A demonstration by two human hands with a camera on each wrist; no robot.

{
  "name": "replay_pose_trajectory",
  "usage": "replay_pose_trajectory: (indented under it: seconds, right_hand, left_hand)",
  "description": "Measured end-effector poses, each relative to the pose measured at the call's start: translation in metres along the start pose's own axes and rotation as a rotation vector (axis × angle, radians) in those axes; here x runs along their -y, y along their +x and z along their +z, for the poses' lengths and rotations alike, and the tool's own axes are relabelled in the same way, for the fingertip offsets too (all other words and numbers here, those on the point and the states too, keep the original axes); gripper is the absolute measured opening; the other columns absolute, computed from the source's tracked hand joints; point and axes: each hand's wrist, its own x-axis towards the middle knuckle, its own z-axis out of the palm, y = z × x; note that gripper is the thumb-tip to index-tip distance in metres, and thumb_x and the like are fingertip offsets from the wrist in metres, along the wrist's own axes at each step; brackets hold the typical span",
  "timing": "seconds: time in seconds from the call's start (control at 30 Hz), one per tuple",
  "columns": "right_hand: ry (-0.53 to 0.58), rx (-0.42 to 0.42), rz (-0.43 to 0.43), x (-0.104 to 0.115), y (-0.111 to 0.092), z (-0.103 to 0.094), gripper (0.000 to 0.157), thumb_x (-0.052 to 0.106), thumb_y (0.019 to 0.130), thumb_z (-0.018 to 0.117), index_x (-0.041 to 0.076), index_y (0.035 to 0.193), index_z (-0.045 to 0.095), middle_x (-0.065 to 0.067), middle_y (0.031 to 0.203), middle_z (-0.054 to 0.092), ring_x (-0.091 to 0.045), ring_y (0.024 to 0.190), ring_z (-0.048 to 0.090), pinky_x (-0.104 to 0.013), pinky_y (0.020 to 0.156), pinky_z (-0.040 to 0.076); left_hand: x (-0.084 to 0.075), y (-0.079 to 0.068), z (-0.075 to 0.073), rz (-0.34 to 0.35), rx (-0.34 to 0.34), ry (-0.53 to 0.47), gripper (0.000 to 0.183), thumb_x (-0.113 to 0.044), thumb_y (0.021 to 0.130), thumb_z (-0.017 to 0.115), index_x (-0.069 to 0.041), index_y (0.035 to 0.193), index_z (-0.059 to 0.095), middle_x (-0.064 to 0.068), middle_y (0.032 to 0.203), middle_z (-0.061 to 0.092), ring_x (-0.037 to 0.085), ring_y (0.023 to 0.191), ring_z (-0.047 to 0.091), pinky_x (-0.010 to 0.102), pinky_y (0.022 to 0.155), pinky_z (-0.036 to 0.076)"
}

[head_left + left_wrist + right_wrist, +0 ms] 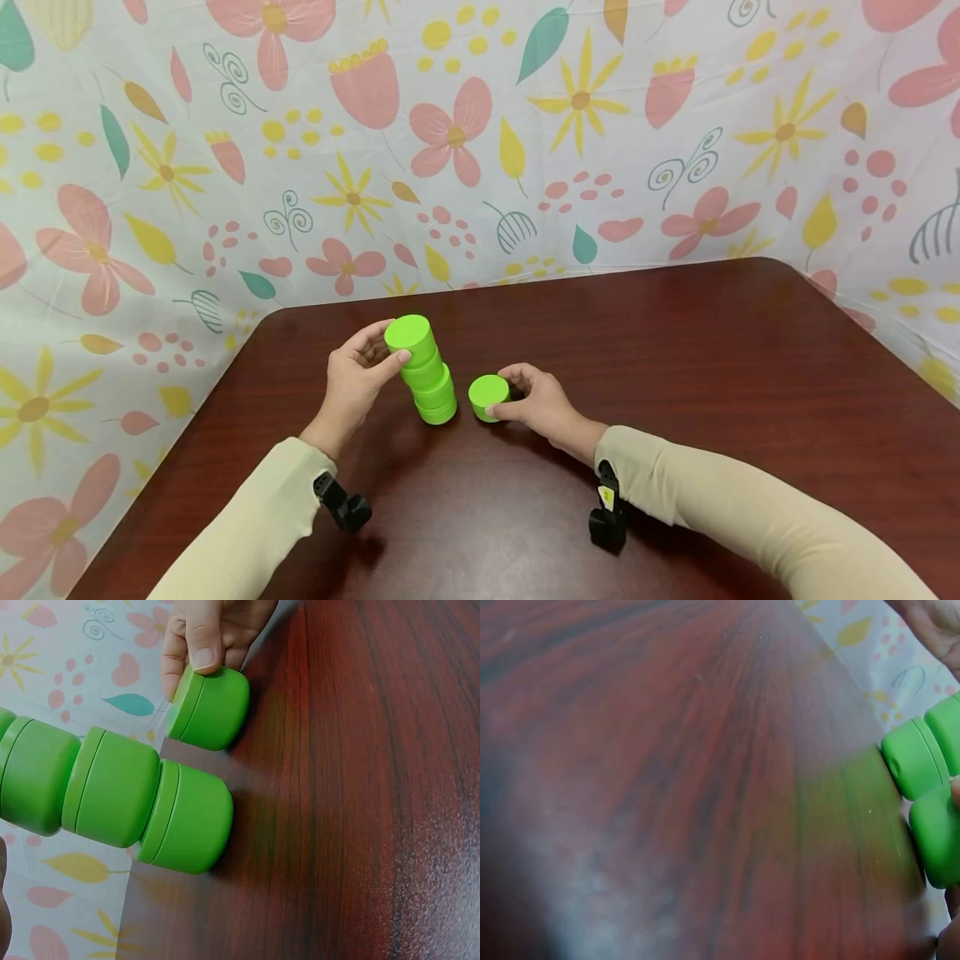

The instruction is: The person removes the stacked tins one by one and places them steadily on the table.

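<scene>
Several green round lidded jars stand in a slightly uneven stack on the table. My left hand holds the topmost jar, its thumb on the near side and fingers behind. Just right of the stack, my right hand grips a single green jar between thumb and fingers, low at the tabletop. In the left wrist view, a thin seam marks the lid of the single jar, and a narrow gap separates it from the lowest stacked jar. The right wrist view catches only part of the jar in my right hand.
The dark reddish-brown wooden table has rounded far corners. Behind it hangs a white cloth printed with flowers and leaves. Black cameras sit on both wrists, the left one and the right one, over beige sleeves.
</scene>
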Motion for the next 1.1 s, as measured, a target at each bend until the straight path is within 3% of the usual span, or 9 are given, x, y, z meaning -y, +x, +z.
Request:
replay_pose_trajectory:
  seconds: [0.37, 0.6, 0.8, 1.1]
  right_hand:
    - [-0.094, -0.010, -0.006, 0.000, 0.000, -0.001, 0.049, 0.012, 0.064, 0.084, 0.006, 0.106, 0.058, -0.008, 0.101, 0.061, -0.023, 0.096, 0.052, -0.034, 0.082, 0.043]
    - [-0.024, 0.009, -0.039, 0.003, -0.002, -0.006, 0.063, 0.012, 0.070, 0.080, 0.002, 0.125, 0.051, -0.016, 0.124, 0.056, -0.030, 0.116, 0.049, -0.044, 0.093, 0.042]
    - [0.058, -0.014, -0.154, 0.037, 0.006, -0.015, 0.057, 0.011, 0.075, 0.076, 0.005, 0.126, 0.051, -0.015, 0.128, 0.055, -0.030, 0.122, 0.046, -0.047, 0.097, 0.041]
    - [0.103, 0.051, -0.245, 0.092, 0.025, -0.004, 0.053, 0.019, 0.078, 0.074, 0.010, 0.126, 0.053, -0.003, 0.129, 0.054, -0.017, 0.124, 0.045, -0.039, 0.094, 0.045]
  left_hand:
    - [-0.001, 0.001, 0.000, 0.020, -0.003, -0.005, 0.044, 0.003, 0.079, 0.069, 0.003, 0.121, 0.056, -0.013, 0.095, 0.067, 0.008, 0.091, 0.063, 0.021, 0.077, 0.051]
    - [0.001, 0.001, 0.000, -0.018, 0.020, 0.008, 0.045, 0.002, 0.080, 0.068, 0.002, 0.123, 0.054, -0.012, 0.098, 0.065, 0.008, 0.093, 0.062, 0.020, 0.078, 0.050]
    - [0.005, -0.002, -0.002, -0.070, 0.066, -0.028, 0.051, 0.004, 0.082, 0.065, 0.001, 0.130, 0.048, -0.009, 0.108, 0.062, 0.009, 0.103, 0.058, 0.021, 0.084, 0.048]
    - [0.023, -0.015, -0.003, -0.139, 0.079, 0.021, 0.050, 0.000, 0.082, 0.068, 0.000, 0.129, 0.050, 0.017, 0.120, 0.059, 0.010, 0.105, 0.058, 0.023, 0.087, 0.048]
